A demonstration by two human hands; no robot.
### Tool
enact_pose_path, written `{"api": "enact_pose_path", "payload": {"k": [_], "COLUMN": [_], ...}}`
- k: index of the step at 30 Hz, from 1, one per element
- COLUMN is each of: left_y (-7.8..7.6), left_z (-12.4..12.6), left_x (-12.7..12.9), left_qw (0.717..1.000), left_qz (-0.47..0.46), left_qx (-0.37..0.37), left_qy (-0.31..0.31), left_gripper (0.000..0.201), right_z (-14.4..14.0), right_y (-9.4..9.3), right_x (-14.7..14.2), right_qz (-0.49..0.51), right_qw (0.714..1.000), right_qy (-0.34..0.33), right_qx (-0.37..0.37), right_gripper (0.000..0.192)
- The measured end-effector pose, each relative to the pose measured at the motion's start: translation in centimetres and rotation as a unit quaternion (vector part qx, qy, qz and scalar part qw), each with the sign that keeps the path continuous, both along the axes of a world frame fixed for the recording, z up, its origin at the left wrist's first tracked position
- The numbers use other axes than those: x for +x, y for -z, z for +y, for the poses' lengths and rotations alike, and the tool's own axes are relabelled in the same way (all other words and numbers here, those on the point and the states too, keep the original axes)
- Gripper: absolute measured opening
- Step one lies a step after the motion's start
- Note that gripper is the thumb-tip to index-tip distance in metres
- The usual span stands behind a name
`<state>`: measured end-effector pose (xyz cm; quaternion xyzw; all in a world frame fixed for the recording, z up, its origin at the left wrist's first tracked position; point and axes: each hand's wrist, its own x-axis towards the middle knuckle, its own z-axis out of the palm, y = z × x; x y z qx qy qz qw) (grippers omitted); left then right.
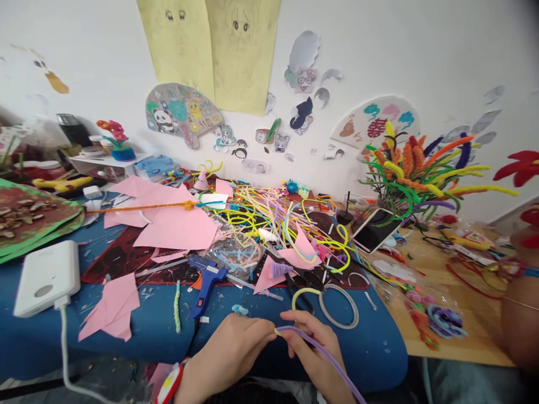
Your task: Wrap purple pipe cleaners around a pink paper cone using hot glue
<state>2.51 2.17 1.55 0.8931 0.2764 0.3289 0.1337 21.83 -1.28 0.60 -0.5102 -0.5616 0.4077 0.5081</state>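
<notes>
Just over the front edge of the blue table, my left hand point(236, 348) is closed in a pinch at the joined ends of two pipe cleaners. My right hand point(314, 350) meets it there, thumb and fingers gripping the purple pipe cleaner point(326, 353), which trails down over that hand to the lower right. A pale yellow pipe cleaner point(297, 294) curves up behind my right fingers. How the two are wound together is partly hidden by my fingertips. Beyond my hands lie a silvery ring point(351, 322), black-handled scissors point(305, 280) and a small light-blue piece point(240, 309).
A blue glue gun point(206, 286), a twisted green pipe cleaner point(177, 306) and pink paper scraps point(113, 306) lie leftward. A white power bank point(48, 278) trails a cable. Behind is a pipe-cleaner heap point(256, 216); rightward, a phone point(377, 230) and another person's arm point(520, 320).
</notes>
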Motion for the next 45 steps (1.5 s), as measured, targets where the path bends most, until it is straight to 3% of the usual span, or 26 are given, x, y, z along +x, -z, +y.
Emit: {"api": "enact_pose_path", "payload": {"k": [3,6,8,11,12,13,14,15,17,19,21,23,24,26,28,31,33,35,36,37,38,39,40,41,43,45], "left_y": [-0.5,-0.4,0.0,0.6,0.6,0.6,0.5,0.3,0.1,0.1,0.2,0.4,0.5,0.5,0.6,0.7,0.6,0.4,0.2,0.0,-0.1,-0.3,-0.4,-0.6,-0.7,-0.8], "left_z": [-0.5,-0.7,-0.6,-0.1,0.0,0.1,0.2,0.2,0.0,-0.3,-0.5,-0.6,-0.6,-0.6,-0.7,-1.0,-1.0,-0.7,-0.5,-0.3,-0.1,-0.1,-0.1,-0.2,-0.7,-1.2], "left_x": [0.0,0.3,0.5,0.6,0.6,0.5,0.5,0.5,0.6,0.7,1.0,1.2,1.2,1.3,1.3,1.5,1.6,1.6,1.6,1.4,1.3,1.1,1.0,0.8,0.6,0.5], "left_qw": [0.985,0.923,0.829,0.643,0.603,0.586,0.596,0.636,0.778,0.917,0.983,0.992,0.988,0.985,0.990,0.965,0.883,0.752,0.692,0.650,0.635,0.650,0.693,0.756,0.889,0.968], "left_qz": [-0.058,-0.142,-0.211,-0.274,-0.273,-0.264,-0.251,-0.237,-0.203,-0.155,-0.107,-0.075,-0.067,-0.074,-0.104,-0.181,-0.247,-0.292,-0.296,-0.289,-0.273,-0.255,-0.235,-0.214,-0.172,-0.121], "left_qx": [-0.159,-0.355,-0.510,-0.688,-0.717,-0.731,-0.726,-0.702,-0.582,-0.367,-0.131,0.051,0.103,0.122,0.050,-0.183,-0.400,-0.589,-0.654,-0.696,-0.714,-0.708,-0.676,-0.616,-0.423,-0.209], "left_qy": [0.024,0.043,0.094,0.195,0.218,0.232,0.234,0.217,0.124,-0.001,-0.069,-0.092,-0.097,-0.095,-0.075,-0.055,-0.015,0.047,0.077,0.100,0.109,0.105,0.089,0.060,-0.017,-0.072], "left_gripper": [0.047,0.053,0.057,0.055,0.053,0.053,0.054,0.054,0.051,0.039,0.029,0.029,0.029,0.028,0.030,0.039,0.049,0.053,0.053,0.053,0.052,0.051,0.050,0.048,0.038,0.024], "right_z": [-0.2,-0.2,-0.2,-0.4,-0.4,-0.5,-0.6,-0.7,-0.8,-0.8,-0.5,-0.3,-0.2,-0.2,-0.3,-0.5,-0.6,-0.6,-0.6,-0.7,-0.7,-0.8,-0.8,-0.9,-0.9,-0.7], "right_y": [0.2,0.9,1.3,1.5,1.5,1.5,1.6,1.7,2.1,2.5,2.7,2.6,2.4,2.0,1.8,1.8,2.0,2.1,2.1,2.1,2.1,2.0,2.0,2.0,1.8,1.6], "right_x": [0.3,0.2,0.1,-0.2,-0.4,-0.6,-0.8,-1.0,-1.5,-1.9,-2.0,-1.9,-1.7,-1.2,-0.7,-0.2,0.0,-0.1,-0.2,-0.4,-0.5,-0.7,-0.9,-1.1,-1.4,-1.6], "right_qz": [-0.048,-0.100,-0.121,-0.129,-0.123,-0.115,-0.102,-0.085,-0.038,0.021,0.074,0.099,0.100,0.080,0.042,-0.017,-0.049,-0.073,-0.078,-0.077,-0.072,-0.063,-0.051,-0.036,-0.005,0.021], "right_qw": [0.996,0.981,0.966,0.955,0.956,0.960,0.967,0.975,0.988,0.992,0.989,0.988,0.989,0.993,0.997,0.996,0.989,0.981,0.978,0.977,0.979,0.983,0.988,0.992,0.995,0.995], "right_qy": [-0.004,0.027,0.050,0.068,0.076,0.086,0.095,0.103,0.118,0.124,0.123,0.106,0.094,0.072,0.058,0.058,0.068,0.075,0.077,0.079,0.079,0.078,0.081,0.085,0.095,0.092], "right_qx": [0.077,0.166,0.224,0.260,0.255,0.239,0.212,0.177,0.093,0.017,-0.029,-0.051,-0.053,-0.041,-0.009,0.064,0.122,0.166,0.179,0.183,0.173,0.152,0.121,0.085,0.022,-0.008], "right_gripper": [0.016,0.008,0.008,0.011,0.010,0.009,0.009,0.011,0.020,0.029,0.034,0.035,0.035,0.033,0.029,0.019,0.013,0.012,0.011,0.010,0.009,0.011,0.017,0.023,0.031,0.035]}}
